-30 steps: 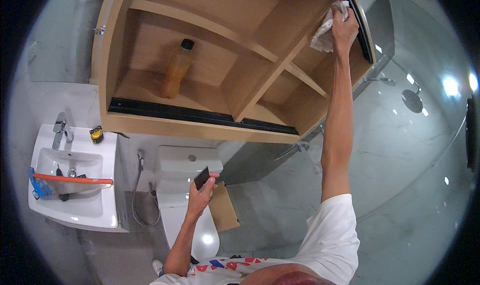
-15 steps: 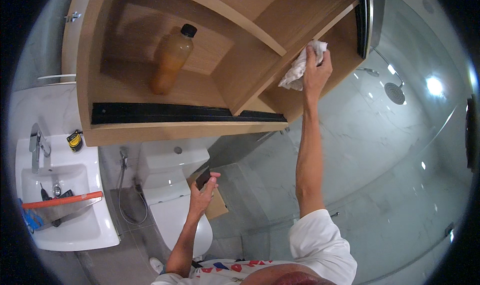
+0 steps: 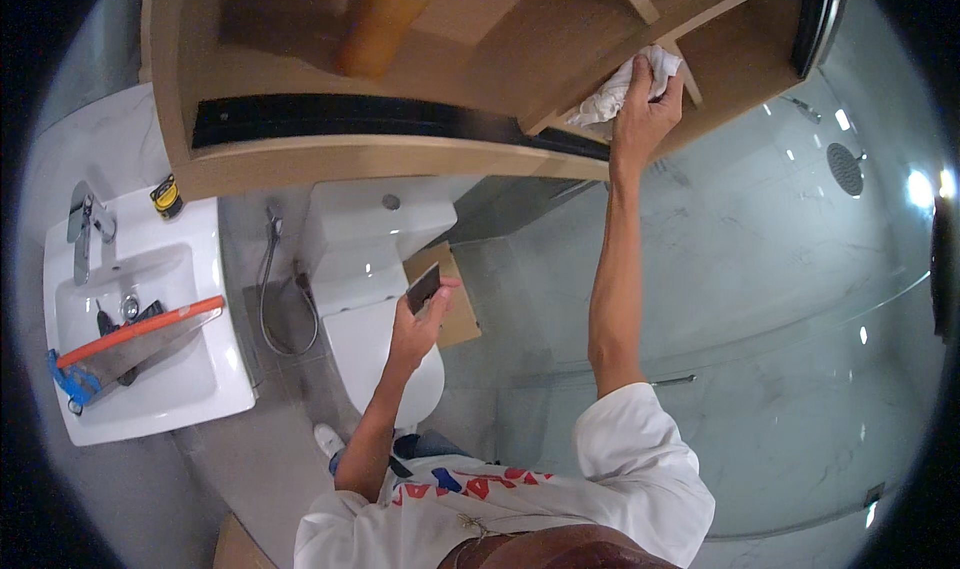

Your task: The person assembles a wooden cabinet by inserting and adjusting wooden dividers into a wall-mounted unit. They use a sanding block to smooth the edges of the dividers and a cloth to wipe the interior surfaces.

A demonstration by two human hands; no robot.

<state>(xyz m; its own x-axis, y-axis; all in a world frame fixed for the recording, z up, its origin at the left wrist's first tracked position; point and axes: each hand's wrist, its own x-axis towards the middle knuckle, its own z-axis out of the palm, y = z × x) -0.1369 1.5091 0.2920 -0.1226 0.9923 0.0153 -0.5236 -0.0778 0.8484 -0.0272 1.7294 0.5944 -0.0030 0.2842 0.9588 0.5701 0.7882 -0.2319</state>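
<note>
My right hand (image 3: pixel 646 114) reaches up and grips a crumpled white cloth (image 3: pixel 612 97), which lies against the divider of a wooden cabinet (image 3: pixel 400 159). Lower down, my left hand (image 3: pixel 422 319) is closed round a small dark flat object (image 3: pixel 424 287); its exact kind does not show. That hand hovers over the toilet, apart from the cabinet. Inside the cabinet's left compartment stands a bottle of orange-brown liquid (image 3: pixel 385 24), its top cut off by the picture's edge. A black strip (image 3: pixel 350 119) runs along the cabinet's front edge.
At left, a white sink (image 3: pixel 210 369) holds an orange-edged saw (image 3: pixel 150 334) with a blue handle and some dark tools. A yellow-black tape measure (image 3: pixel 166 197) rests on its rim. Below the cabinet is a white toilet (image 3: pixel 375 349); a glass shower panel (image 3: pixel 760 369) stands at right.
The view has tilted downward, so the cabinet sits higher in the picture and the bottle's cap is out of sight. My right hand still holds the cloth, now nearer the divider's front.
</note>
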